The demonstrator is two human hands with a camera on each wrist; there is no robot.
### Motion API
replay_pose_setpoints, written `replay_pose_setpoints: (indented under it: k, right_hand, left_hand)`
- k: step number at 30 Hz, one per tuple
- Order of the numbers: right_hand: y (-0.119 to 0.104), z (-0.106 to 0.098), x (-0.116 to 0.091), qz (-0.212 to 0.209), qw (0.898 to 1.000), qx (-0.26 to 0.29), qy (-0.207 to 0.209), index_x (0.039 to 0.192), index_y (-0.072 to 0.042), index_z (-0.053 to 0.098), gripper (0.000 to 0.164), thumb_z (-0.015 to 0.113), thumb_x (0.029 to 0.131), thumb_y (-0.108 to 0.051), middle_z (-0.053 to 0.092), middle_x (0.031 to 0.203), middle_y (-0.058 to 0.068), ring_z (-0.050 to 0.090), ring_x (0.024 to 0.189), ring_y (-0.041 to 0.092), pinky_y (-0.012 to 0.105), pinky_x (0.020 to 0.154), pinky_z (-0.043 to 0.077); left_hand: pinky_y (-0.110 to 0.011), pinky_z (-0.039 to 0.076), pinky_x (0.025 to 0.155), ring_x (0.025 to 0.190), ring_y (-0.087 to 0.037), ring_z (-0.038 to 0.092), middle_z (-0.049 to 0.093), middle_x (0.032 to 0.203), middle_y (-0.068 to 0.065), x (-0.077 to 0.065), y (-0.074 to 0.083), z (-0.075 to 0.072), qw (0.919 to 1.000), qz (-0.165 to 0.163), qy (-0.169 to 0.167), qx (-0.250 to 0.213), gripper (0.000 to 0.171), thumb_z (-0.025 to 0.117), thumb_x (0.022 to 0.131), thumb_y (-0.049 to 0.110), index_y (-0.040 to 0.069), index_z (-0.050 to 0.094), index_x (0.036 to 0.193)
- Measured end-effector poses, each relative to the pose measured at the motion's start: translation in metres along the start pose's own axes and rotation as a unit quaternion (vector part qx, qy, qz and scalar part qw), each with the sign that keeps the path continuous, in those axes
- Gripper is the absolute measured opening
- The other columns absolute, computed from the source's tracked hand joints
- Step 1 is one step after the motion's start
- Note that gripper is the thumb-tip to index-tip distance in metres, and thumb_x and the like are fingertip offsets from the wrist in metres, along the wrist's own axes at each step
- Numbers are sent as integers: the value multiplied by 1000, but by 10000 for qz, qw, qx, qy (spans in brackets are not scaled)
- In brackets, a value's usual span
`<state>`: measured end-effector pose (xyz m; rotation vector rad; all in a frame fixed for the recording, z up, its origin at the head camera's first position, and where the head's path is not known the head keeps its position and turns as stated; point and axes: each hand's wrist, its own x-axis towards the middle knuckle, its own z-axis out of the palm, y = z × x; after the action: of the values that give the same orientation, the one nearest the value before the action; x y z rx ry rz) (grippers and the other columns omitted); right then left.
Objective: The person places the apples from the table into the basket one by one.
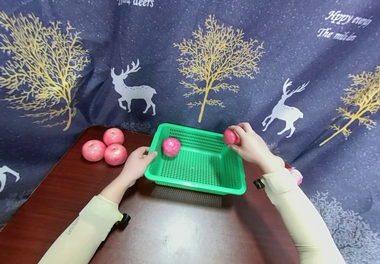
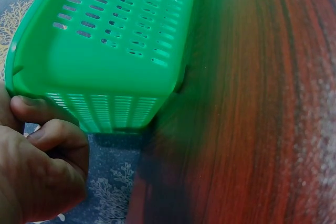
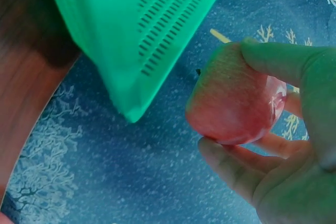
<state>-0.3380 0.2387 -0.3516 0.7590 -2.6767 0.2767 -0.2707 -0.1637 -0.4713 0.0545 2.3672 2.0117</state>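
With thumb over the rim and fingers outside, my left hand (image 1: 136, 165) grips the left end of a green perforated plastic basket (image 1: 193, 187). In the left wrist view, curled fingers (image 2: 63, 135) show at the basket's corner. My right hand (image 1: 252, 146) pinches a red apple (image 1: 231, 137) between thumb and fingertips, over the basket's far right corner. A short dark stem shows on this apple (image 3: 233, 100) in the right wrist view, where it appears beside the basket's corner. One round, speckled pinkish-red fruit (image 1: 171, 147) lies inside the basket, towards the left.
Three shiny pink-red apples (image 1: 115, 154) sit grouped at the table's far left corner. A pink and whitish thing (image 1: 295, 176) is partly hidden behind the right sleeve. The dark wooden table (image 1: 176, 234) ends at a blue curtain (image 1: 176, 99) with trees and deer.
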Motion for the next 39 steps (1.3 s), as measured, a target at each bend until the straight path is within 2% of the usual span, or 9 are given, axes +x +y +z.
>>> replay_pose_setpoints:
  k: [17,39]
  right_hand:
    - [-31,6,32,-147,9997,187,-80,135,-21,54,65,83,78,-31,45,128,10,59,96,30,49,83,51]
    - [-47,18,46,-354,9989,298,89,133,-21,56,66,85,75,-30,47,126,10,59,96,30,50,83,51]
  left_hand:
    - [-40,58,68,91,-33,67,67,107,-23,4,1,-5,10000,-25,-75,-20,50,61,98,43,6,52,130]
    - [-39,58,69,94,-36,67,66,109,-26,9,6,-6,9999,-75,-113,-17,44,61,99,36,4,53,128]
